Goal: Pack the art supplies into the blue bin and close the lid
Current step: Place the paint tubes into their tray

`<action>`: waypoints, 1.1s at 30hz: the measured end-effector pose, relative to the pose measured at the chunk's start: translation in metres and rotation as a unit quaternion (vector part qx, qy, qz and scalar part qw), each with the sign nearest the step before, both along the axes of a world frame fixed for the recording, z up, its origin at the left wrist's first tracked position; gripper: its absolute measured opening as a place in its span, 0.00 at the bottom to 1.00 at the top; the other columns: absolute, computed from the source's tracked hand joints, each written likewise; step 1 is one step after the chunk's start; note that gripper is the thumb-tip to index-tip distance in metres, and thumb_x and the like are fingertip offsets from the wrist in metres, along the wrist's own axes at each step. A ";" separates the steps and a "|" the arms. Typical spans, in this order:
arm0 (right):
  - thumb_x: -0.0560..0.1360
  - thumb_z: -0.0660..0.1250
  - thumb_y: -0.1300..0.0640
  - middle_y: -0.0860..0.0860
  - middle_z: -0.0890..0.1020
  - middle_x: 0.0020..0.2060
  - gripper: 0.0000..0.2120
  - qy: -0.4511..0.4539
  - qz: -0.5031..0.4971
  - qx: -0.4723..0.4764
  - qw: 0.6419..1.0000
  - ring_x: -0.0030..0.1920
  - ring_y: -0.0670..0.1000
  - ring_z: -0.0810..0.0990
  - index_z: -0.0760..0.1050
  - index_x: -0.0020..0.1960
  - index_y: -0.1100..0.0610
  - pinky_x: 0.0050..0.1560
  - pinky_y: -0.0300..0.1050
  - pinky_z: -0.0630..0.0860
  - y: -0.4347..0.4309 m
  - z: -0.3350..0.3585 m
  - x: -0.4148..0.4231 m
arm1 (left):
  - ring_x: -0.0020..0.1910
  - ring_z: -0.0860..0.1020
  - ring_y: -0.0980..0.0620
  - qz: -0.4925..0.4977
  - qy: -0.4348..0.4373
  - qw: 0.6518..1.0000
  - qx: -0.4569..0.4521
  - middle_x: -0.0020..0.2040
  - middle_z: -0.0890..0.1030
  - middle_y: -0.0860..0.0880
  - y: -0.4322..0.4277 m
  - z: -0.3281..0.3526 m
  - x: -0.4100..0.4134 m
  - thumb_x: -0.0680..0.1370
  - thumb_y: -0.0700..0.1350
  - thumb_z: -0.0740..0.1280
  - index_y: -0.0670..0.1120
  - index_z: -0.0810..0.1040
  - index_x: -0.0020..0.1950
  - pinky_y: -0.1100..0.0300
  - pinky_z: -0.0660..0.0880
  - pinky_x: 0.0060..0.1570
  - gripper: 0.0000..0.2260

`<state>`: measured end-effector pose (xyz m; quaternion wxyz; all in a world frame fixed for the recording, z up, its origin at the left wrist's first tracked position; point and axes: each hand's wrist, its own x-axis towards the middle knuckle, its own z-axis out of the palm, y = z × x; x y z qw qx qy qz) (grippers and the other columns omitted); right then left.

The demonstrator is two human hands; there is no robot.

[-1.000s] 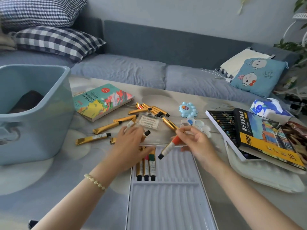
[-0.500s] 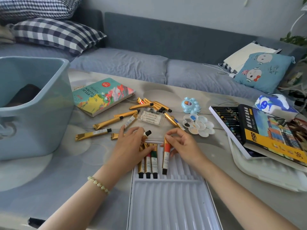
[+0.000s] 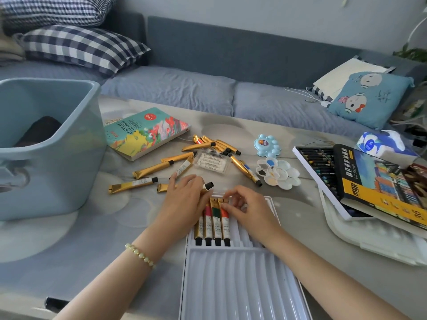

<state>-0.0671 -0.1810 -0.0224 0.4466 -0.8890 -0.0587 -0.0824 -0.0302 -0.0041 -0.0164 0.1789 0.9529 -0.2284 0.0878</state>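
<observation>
Left hand (image 3: 184, 202) rests flat on the tubes (image 3: 208, 225) in the tray (image 3: 242, 285); right hand (image 3: 251, 211) pinches the orange tube (image 3: 224, 219).

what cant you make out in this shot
Head view:
- Dark object in the blue bin: mostly behind its wall.
- Gold tube under the left hand: only its ends show.
- White tray: cut by the bottom edge.
- Pastels: mostly covered by their box cover.

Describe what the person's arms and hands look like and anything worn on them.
Both forearms are bare, with no sleeves in view. A bracelet of pale round beads circles the left wrist. The left hand and the right hand are ungloved, and no ring or watch shows.
</observation>
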 end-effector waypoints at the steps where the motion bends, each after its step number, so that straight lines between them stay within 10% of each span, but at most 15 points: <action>1: 0.71 0.73 0.60 0.48 0.76 0.36 0.08 0.017 -0.011 0.035 0.999 0.34 0.41 0.72 0.78 0.48 0.52 0.36 0.31 0.70 0.000 0.002 0.000 | 0.71 0.64 0.52 -0.010 -0.025 0.999 -0.023 0.63 0.74 0.51 0.001 0.000 0.000 0.80 0.59 0.48 0.50 0.71 0.56 0.50 0.48 0.74 0.19; 4: 0.73 0.71 0.57 0.49 0.79 0.38 0.05 0.046 -0.035 0.134 0.989 0.35 0.41 0.74 0.78 0.48 0.54 0.37 0.33 0.72 -0.001 0.015 -0.001 | 0.61 0.65 0.54 -0.037 -0.084 0.977 -0.193 0.56 0.70 0.54 0.002 0.013 -0.002 0.77 0.62 0.49 0.52 0.77 0.55 0.57 0.65 0.60 0.22; 8: 0.79 0.60 0.52 0.50 0.83 0.49 0.12 0.107 0.011 0.252 0.962 0.45 0.46 0.80 0.78 0.57 0.56 0.39 0.37 0.76 0.004 0.035 -0.011 | 0.57 0.73 0.53 -0.097 0.050 0.903 -0.415 0.44 0.80 0.55 -0.005 0.036 -0.006 0.78 0.64 0.52 0.63 0.75 0.55 0.62 0.65 0.57 0.16; 13: 0.73 0.66 0.56 0.52 0.85 0.47 0.11 0.148 0.026 0.422 0.894 0.46 0.48 0.84 0.80 0.54 0.56 0.39 0.37 0.79 0.010 0.049 -0.021 | 0.63 0.74 0.58 -0.120 0.106 0.842 -0.515 0.58 0.80 0.55 -0.017 0.043 -0.009 0.81 0.56 0.55 0.53 0.76 0.62 0.57 0.69 0.62 0.16; 18: 0.67 0.70 0.60 0.52 0.85 0.41 0.13 0.175 -0.054 0.601 0.778 0.38 0.45 0.84 0.80 0.51 0.57 0.35 0.33 0.79 -0.009 0.050 -0.018 | 0.60 0.74 0.64 -0.134 0.144 0.863 -0.465 0.58 0.79 0.57 -0.024 0.032 -0.007 0.79 0.58 0.57 0.55 0.77 0.63 0.61 0.69 0.59 0.17; 23: 0.68 0.69 0.57 0.59 0.84 0.48 0.10 0.229 -0.049 0.588 0.775 0.43 0.50 0.85 0.80 0.47 0.61 0.45 0.38 0.81 -0.020 0.041 -0.016 | 0.53 0.72 0.60 -0.151 0.020 0.944 -0.294 0.50 0.77 0.63 -0.028 0.026 -0.008 0.77 0.62 0.55 0.67 0.66 0.67 0.61 0.67 0.56 0.18; 28: 0.75 0.64 0.63 0.55 0.84 0.45 0.09 0.235 -0.034 0.581 0.778 0.40 0.47 0.84 0.79 0.54 0.62 0.41 0.36 0.80 -0.024 0.039 -0.006 | 0.43 0.68 0.56 -0.203 -0.191 0.957 -0.081 0.42 0.72 0.56 -0.034 0.018 -0.006 0.80 0.56 0.55 0.58 0.57 0.76 0.59 0.66 0.48 0.24; 33: 0.75 0.63 0.68 0.52 0.85 0.41 0.09 0.183 -0.075 0.574 0.795 0.39 0.46 0.84 0.78 0.49 0.58 0.42 0.36 0.81 -0.035 0.039 0.005 | 0.55 0.69 0.54 -0.214 -0.143 0.965 -0.042 0.57 0.73 0.55 -0.027 0.014 0.000 0.78 0.54 0.61 0.60 0.45 0.77 0.64 0.61 0.57 0.33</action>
